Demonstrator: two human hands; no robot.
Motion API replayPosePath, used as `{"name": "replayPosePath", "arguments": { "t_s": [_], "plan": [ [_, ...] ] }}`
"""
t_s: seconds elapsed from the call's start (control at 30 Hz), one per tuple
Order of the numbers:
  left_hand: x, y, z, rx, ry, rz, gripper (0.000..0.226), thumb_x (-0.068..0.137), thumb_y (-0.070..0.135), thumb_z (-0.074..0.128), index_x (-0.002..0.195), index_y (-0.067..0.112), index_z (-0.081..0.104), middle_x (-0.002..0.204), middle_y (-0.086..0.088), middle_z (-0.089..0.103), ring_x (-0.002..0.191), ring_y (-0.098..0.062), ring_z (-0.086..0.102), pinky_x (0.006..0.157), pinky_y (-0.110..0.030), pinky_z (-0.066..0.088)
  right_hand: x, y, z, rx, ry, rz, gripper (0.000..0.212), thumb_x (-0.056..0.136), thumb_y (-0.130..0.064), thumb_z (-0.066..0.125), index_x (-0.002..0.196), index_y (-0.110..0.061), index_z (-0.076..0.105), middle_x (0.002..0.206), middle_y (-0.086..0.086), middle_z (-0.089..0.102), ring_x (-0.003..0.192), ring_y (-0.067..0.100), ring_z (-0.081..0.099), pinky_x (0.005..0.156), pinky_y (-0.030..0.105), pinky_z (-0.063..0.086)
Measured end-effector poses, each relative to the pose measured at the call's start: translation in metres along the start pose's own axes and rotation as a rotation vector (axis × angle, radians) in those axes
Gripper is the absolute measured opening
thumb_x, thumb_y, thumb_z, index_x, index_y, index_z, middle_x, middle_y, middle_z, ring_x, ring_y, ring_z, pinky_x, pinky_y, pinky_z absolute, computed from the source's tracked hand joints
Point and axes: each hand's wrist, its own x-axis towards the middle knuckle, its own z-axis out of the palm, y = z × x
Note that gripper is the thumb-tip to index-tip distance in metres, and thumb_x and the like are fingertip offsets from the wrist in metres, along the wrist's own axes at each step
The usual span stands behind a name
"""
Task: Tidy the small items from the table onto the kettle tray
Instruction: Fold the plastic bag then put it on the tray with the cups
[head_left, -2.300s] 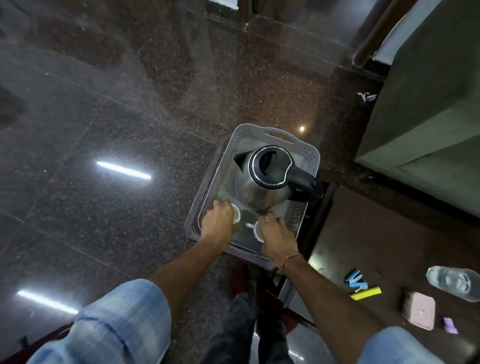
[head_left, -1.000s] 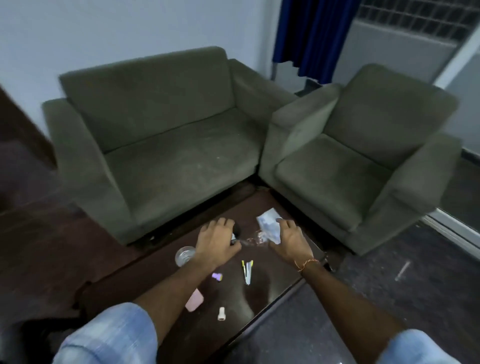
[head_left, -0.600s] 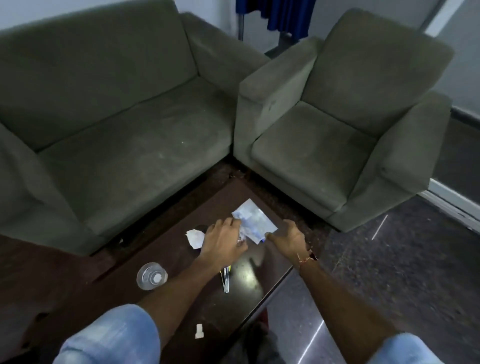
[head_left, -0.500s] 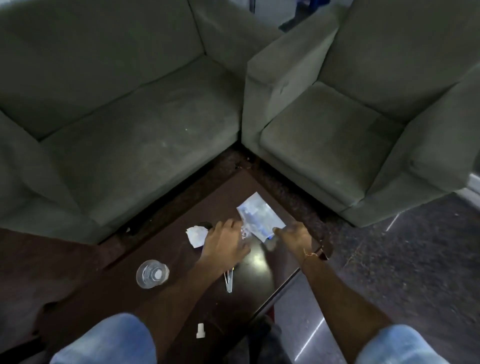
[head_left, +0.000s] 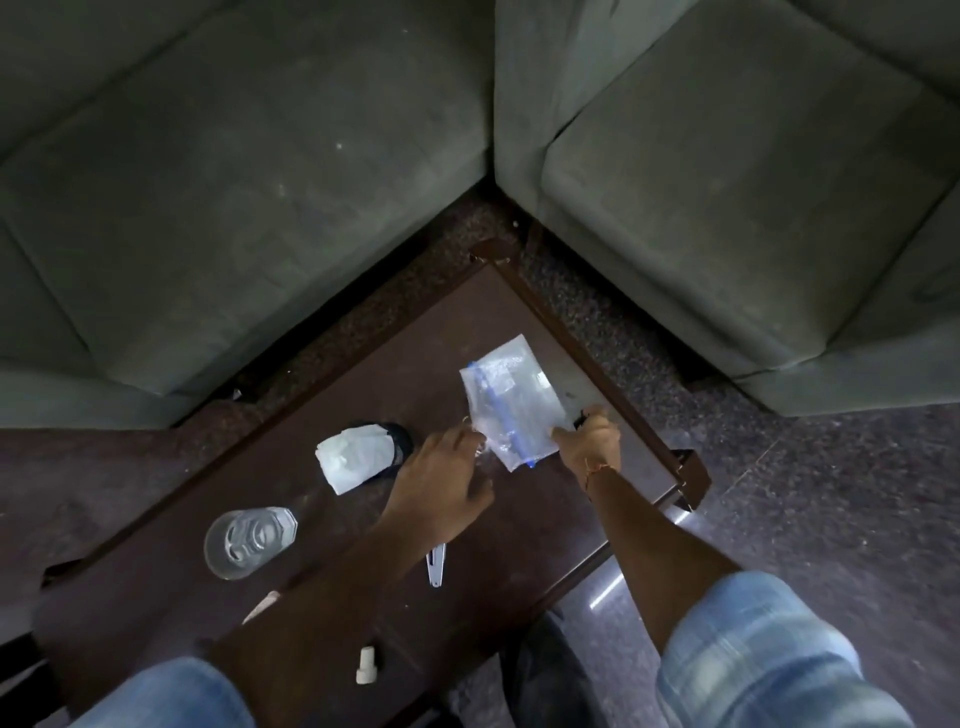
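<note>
Lying on table (head_left: 519, 530), clear blue-zippered bag (head_left: 511, 402), crinkled.

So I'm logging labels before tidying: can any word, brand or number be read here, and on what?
None is readable.
Clear zip bag with blue strip: faint pale patch, too blurred to read.
Clear drinking glass: no print.
Small white cap: no print.

Both hands left the kettle tray for the table (head_left: 332, 582); right hand (head_left: 589, 441) now pinches the clear zip bag (head_left: 511, 402), left hand (head_left: 441, 488) alongside.
</note>
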Motion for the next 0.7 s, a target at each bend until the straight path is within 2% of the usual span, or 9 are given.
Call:
{"name": "replayPosePath", "arguments": {
  "t_s": [0.07,0.17,0.2,0.3,0.4,0.47,0.53,0.6,0.7],
  "plan": [
    [-0.003,-0.004,-0.004,-0.032,-0.027,0.016,0.052,0.083,0.039,0.059,0.131,0.022,0.049,0.135,0.003,0.05,0.121,-0.021,0.048,0.093,-0.037,0.048,-0.001,-0.003,-0.002,0.002,0.013,-0.021,0.026,0.082,-0.017,0.065,0.105,-0.004,0.068,0.11,0.017,0.069,0.104,0.033,0.065,0.09,0.034,0.052],
    [-0.015,-0.009,-0.018,-0.079,-0.05,0.05,0.055,0.086,0.041,0.059,0.136,0.023,0.046,0.144,0.002,0.043,0.129,-0.019,0.042,0.101,-0.036,0.045,-0.017,-0.005,-0.009,0.012,0.057,-0.111,0.015,0.084,-0.015,0.064,0.093,-0.006,0.071,0.101,0.016,0.073,0.1,0.032,0.067,0.086,0.032,0.052],
    [-0.021,-0.01,-0.025,-0.09,-0.038,0.064,0.055,0.086,0.041,0.059,0.137,0.023,0.046,0.144,0.002,0.043,0.13,-0.018,0.042,0.103,-0.033,0.042,-0.022,-0.005,-0.011,0.016,0.043,-0.112,0.02,0.083,-0.018,0.067,0.098,-0.006,0.069,0.105,0.016,0.071,0.102,0.032,0.066,0.088,0.033,0.051],
    [-0.044,-0.014,-0.041,-0.114,0.016,0.109,0.054,0.086,0.04,0.057,0.136,0.023,0.048,0.143,0.002,0.044,0.13,-0.016,0.043,0.105,-0.025,0.034,-0.031,-0.004,-0.007,-0.083,-0.052,-0.056,0.053,0.08,-0.038,0.074,0.118,-0.004,0.059,0.119,0.018,0.063,0.112,0.034,0.06,0.094,0.039,0.051],
    [-0.066,-0.023,-0.049,-0.108,0.061,0.145,0.058,0.084,0.049,0.047,0.138,0.028,0.045,0.145,0.007,0.042,0.132,-0.013,0.04,0.108,-0.026,0.035,-0.029,-0.009,0.016,-0.284,-0.029,-0.069,0.07,0.078,-0.052,0.071,0.127,-0.006,0.051,0.131,0.018,0.053,0.122,0.037,0.052,0.099,0.043,0.046],
    [-0.078,-0.033,-0.049,-0.089,0.085,0.178,0.059,0.086,0.048,0.048,0.141,0.028,0.043,0.147,0.007,0.04,0.134,-0.011,0.038,0.111,-0.027,0.034,-0.028,-0.012,0.031,-0.304,0.006,-0.077,0.061,0.081,-0.04,0.068,0.129,-0.006,0.049,0.135,0.019,0.051,0.126,0.039,0.049,0.101,0.044,0.044],
    [-0.089,-0.043,-0.048,-0.109,0.066,0.176,0.058,0.087,0.042,0.053,0.142,0.026,0.043,0.148,0.008,0.04,0.135,-0.01,0.037,0.111,-0.029,0.034,-0.029,-0.015,0.04,-0.179,0.003,-0.056,0.045,0.083,-0.023,0.065,0.123,-0.003,0.055,0.13,0.022,0.057,0.122,0.038,0.054,0.098,0.041,0.047],
    [-0.096,-0.048,-0.048,-0.144,0.051,0.159,0.056,0.086,0.038,0.055,0.14,0.026,0.044,0.147,0.01,0.04,0.134,-0.01,0.038,0.11,-0.03,0.036,-0.037,-0.018,0.039,-0.03,0.03,-0.075,0.029,0.081,-0.013,0.065,0.108,-0.002,0.064,0.115,0.021,0.066,0.11,0.036,0.062,0.087,0.035,0.049],
    [-0.106,-0.051,-0.059,-0.203,0.083,0.133,0.054,0.084,0.035,0.059,0.136,0.027,0.048,0.145,0.008,0.042,0.132,-0.012,0.04,0.108,-0.03,0.037,-0.071,-0.033,0.015,0.109,0.076,-0.217,0.008,0.078,-0.006,0.066,0.085,-0.009,0.068,0.087,0.012,0.07,0.091,0.031,0.067,0.072,0.023,0.041]
  ]
}}
